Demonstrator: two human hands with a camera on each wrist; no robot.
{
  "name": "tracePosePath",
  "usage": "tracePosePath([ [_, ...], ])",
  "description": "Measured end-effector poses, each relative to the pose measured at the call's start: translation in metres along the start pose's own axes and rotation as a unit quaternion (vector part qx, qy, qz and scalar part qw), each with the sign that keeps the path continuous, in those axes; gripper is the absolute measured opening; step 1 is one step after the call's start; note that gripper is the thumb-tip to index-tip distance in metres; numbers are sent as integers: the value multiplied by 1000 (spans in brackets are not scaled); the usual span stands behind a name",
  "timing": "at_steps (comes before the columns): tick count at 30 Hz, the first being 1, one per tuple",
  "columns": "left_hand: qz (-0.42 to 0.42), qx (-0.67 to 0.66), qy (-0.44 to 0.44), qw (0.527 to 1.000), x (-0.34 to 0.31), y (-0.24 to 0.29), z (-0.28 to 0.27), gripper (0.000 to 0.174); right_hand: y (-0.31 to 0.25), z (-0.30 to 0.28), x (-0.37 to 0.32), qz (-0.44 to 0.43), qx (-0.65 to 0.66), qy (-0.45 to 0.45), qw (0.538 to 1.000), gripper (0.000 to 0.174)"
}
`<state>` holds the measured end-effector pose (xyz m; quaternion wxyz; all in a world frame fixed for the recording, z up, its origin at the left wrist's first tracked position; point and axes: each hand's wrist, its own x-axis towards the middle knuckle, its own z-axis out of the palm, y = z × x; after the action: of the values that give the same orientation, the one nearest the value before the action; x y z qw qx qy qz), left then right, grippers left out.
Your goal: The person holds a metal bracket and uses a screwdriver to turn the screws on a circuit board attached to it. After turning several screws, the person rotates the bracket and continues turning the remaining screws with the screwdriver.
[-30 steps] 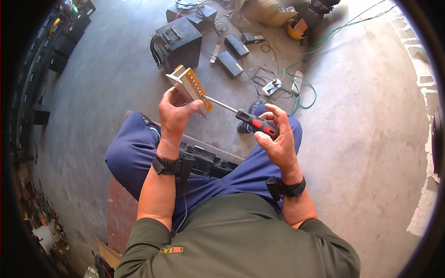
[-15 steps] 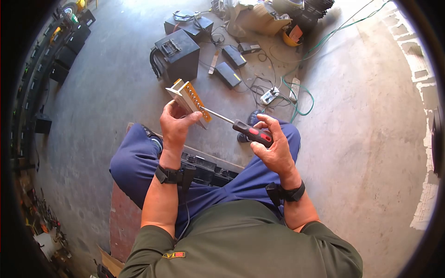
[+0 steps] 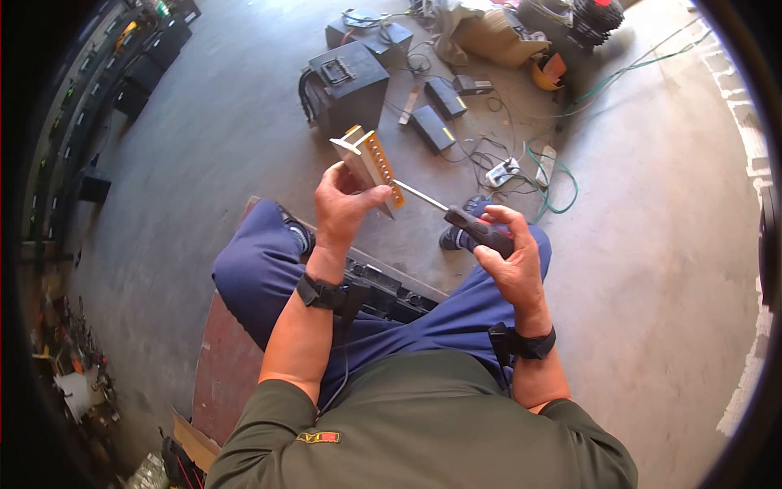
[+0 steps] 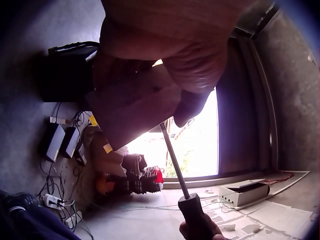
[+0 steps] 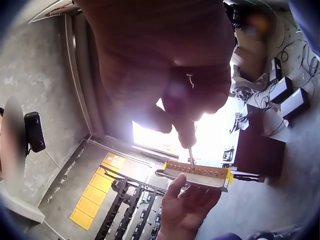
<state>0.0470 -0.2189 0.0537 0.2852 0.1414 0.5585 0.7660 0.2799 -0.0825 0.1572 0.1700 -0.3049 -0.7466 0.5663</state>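
Observation:
In the head view the left hand (image 3: pixel 346 208) grips a metal bracket-like piece (image 3: pixel 362 167) that has an orange strip (image 3: pixel 384 167) with a row of small screws. The right hand (image 3: pixel 517 265) holds a black and red screwdriver (image 3: pixel 481 231) by its handle, and the shaft slants up left to the strip's lower part. In the left wrist view the flat side of the piece (image 4: pixel 135 105) is dark, with the screwdriver shaft (image 4: pixel 174 160) ending at its edge. The right wrist view shows the tip against the row of screws on the strip (image 5: pixel 200 171).
A black box (image 3: pixel 346 90) stands on the floor ahead, near several smaller black units (image 3: pixel 432 129), cables and a white power strip (image 3: pixel 503 171). Beneath the person's legs lies a black slotted part (image 3: pixel 379 289) on a board. Dark racks (image 3: pixel 90 90) line the far left.
The head view has shifted, so the hands and floor objects sit further right. The screwdriver handle has turned, showing less red. Both hands keep their holds.

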Motion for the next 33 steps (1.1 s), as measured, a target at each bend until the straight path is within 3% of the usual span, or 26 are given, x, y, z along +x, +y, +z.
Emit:
tracePosePath([
  [4,4,0,-8,1000,2,-3,-3,67,9,-3,3,-28,45,2,999,54],
  [11,21,-8,-1,1000,1,-1,0,71,16,-8,2,67,82,11,994,50],
  [14,12,-6,-1,1000,1,-1,-1,71,11,3,1,-6,65,39,997,49],
  [16,8,4,-1,1000,1,-1,-1,71,14,6,2,-111,-12,64,992,48],
  [21,4,10,-2,1000,0,1,0,70,9,-4,1,-37,43,28,998,50],
  [23,6,6,-3,1000,0,2,1,70,10,-8,1,37,45,3,998,52],
  [27,2,10,4,1000,0,1,1,69,4,4,1,-34,16,17,999,54],
  [29,-7,8,-4,1000,-1,2,0,69,4,6,2,-112,-33,33,993,54],
  [33,-8,18,-1,1000,-1,3,0,70,4,2,0,-74,-23,29,997,51],
])
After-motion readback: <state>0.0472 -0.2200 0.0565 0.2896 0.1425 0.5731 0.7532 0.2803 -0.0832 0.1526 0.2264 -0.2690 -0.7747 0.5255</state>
